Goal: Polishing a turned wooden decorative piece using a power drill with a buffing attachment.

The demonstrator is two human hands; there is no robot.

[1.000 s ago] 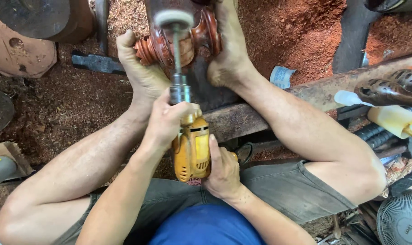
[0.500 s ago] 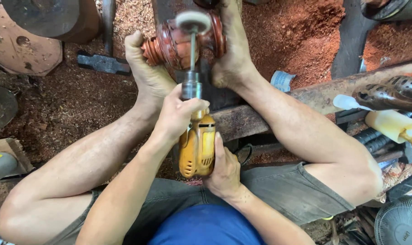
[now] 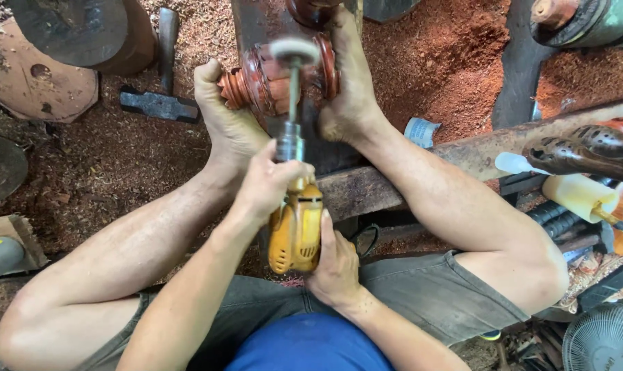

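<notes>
While both hands close around the yellow electric drill [image 3: 295,230], the left hand [image 3: 270,182] wraps the front of the body just behind the metal chuck [image 3: 289,146], its grip fully shut, and the right hand [image 3: 335,264] clasps the rear handle, fingers curled tight. From the chuck a thin steel shaft runs forward to a round pale buffing wheel [image 3: 294,50], blurred, which lies against the top of a turned reddish wooden piece [image 3: 277,75]. This piece, ringed with carved ridges, is clamped from either side between the person's two bare feet: the left foot [image 3: 225,117] presses its small end, the right foot [image 3: 349,82] its wide end. It rests over a dark wooden beam [image 3: 356,189] above a floor [image 3: 98,158] covered in reddish sawdust. A hammer [image 3: 157,99] lies left of the left foot. Carved dark pieces [image 3: 586,151] and a pale plastic bottle [image 3: 579,192] sit at right, and a fan [image 3: 603,340] shows in the lower right corner.
</notes>
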